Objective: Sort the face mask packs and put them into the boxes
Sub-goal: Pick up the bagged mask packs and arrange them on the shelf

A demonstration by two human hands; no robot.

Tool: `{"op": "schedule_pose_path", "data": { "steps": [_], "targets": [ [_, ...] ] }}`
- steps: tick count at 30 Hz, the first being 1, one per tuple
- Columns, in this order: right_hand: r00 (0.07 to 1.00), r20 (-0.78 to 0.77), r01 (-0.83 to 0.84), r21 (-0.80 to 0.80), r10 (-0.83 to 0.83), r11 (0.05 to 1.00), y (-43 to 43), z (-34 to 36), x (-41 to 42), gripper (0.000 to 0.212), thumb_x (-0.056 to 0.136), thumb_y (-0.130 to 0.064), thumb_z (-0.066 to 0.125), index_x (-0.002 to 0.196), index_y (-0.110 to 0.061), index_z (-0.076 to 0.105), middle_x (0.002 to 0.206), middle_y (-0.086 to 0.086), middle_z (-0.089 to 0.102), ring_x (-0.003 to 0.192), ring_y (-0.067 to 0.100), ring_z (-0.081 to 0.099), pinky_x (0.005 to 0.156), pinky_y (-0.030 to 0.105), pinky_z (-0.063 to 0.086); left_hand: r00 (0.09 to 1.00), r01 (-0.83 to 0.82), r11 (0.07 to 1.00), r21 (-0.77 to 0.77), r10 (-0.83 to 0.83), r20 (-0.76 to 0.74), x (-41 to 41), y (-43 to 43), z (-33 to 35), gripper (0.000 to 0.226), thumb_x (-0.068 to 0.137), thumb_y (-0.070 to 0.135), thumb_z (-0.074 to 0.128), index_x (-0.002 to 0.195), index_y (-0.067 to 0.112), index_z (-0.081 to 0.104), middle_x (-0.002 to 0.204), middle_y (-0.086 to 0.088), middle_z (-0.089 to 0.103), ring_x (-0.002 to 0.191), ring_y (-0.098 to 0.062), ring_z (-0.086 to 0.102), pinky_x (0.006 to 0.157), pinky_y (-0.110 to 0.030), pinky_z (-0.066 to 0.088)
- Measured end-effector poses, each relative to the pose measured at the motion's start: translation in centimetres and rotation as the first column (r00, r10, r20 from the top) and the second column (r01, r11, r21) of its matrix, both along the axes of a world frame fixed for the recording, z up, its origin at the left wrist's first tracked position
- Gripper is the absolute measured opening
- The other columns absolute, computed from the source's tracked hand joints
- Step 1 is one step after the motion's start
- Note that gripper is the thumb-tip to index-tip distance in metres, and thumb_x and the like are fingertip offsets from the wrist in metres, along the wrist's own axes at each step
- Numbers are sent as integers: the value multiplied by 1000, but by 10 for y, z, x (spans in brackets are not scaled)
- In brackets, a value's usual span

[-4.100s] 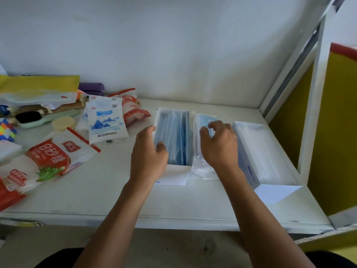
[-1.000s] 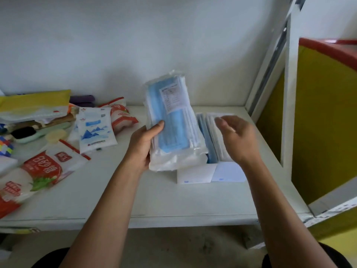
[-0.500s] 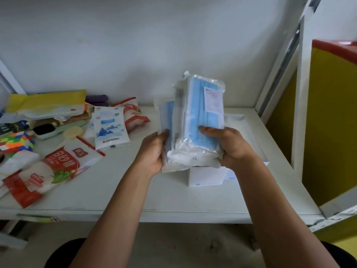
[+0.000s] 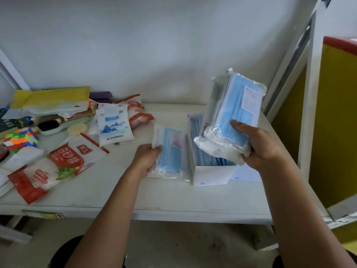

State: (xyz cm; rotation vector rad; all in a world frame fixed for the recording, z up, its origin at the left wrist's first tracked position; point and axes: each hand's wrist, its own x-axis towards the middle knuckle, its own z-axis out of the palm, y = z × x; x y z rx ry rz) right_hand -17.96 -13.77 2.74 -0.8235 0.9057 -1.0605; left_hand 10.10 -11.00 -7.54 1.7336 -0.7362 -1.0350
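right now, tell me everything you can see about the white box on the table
The white box looks like thin cardboard, long and narrow, open at the top, standing flat on the table. Blue masks stand on edge inside it. The right hand holds mask packs above it, hiding part. The pack in the left hand sits close beside its left wall.
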Motion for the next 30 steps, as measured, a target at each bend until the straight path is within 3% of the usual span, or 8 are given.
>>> {"op": "schedule_pose_path", "data": {
  "steps": [4, 9, 12, 15, 19, 24, 26, 30],
  "targets": [
    [996, -76, 46, -46, -50, 998, 7, -3, 13, 30, 81, -10, 76, 108, -14, 63, 105, 9, 72, 92, 27, 73, 76, 46, 60, 954, 14, 1000, -20, -7, 299, -15, -9, -2, 22, 95, 23, 62, 92, 2, 69, 84, -9, 68, 72, -24, 63, 54, -25, 40],
    [985, -123, 102, -138, -119, 985, 14, 6, 22, 25, 78, -10, 77, 96, -21, 63, 99, 2, 71, 90, 23, 71, 76, 41, 60, 778, -23, 975, -220, 156, 609, -28, -2, 6, 39, 96, 31, 61, 124, 4, 63, 128, -15, 64, 119, -31, 58, 97, -35, 45],
    [996, -80, 33, -165, -46, 986, 16, 11, 21, 40, 67, -14, 80, 104, -17, 66, 105, 6, 73, 95, 27, 73, 77, 45, 60, 988, 108, 926, -362, -58, 144, -44, 8, 45, 54, 91, 57, 57, 118, 11, 69, 120, -10, 71, 115, -26, 65, 98, -35, 50],
    [996, -81, -38, -141, 27, 989, 20, 10, 29, 45, 68, -13, 79, 110, -13, 66, 106, 10, 74, 94, 31, 74, 75, 50, 61, 890, 297, 895, -333, -386, -243, -61, 18, 73, 51, 85, 53, 67, 111, 10, 73, 112, -21, 72, 107, -35, 69, 99, -48, 53],
    [997, 4, 75, -156, -75, 985, 20, 5, 32, 27, 82, 1, 70, 105, -12, 65, 96, 6, 75, 88, 26, 74, 79, 46, 61, 971, 134, 919, -370, -197, -137, -57, 18, 74, 14, 86, 24, 71, 95, 13, 76, 103, -22, 74, 97, -39, 71, 94, -64, 50],
    [979, 147, 166, -171, -142, 971, 7, 0, 6, 46, 84, -3, 71, 125, -18, 58, 122, 10, 67, 109, 28, 69, 91, 49, 57, 993, -55, 817, -574, 107, 57, 4, 21, 71, 10, 90, 7, 68, 99, 13, 69, 85, 10, 73, 77, 3, 69, 77, -29, 52],
    [980, 149, 154, -172, -128, 973, 4, -3, -1, 53, 83, -5, 74, 130, -22, 55, 131, 11, 62, 116, 29, 66, 91, 48, 56, 984, 83, 752, -654, 41, 171, 39, 22, 60, 13, 94, 11, 63, 100, 0, 63, 94, 17, 73, 88, 12, 65, 83, -19, 52],
    [982, 160, 122, -161, -96, 979, 3, -7, -2, 57, 83, -5, 75, 133, -22, 54, 134, 12, 60, 120, 31, 63, 95, 54, 53, 860, 197, 822, -534, 117, 497, 82, 5, 1, 20, 80, 15, 72, 97, 26, 68, 120, -18, 62, 122, -40, 54, 104, -60, 44]
  ]
}}
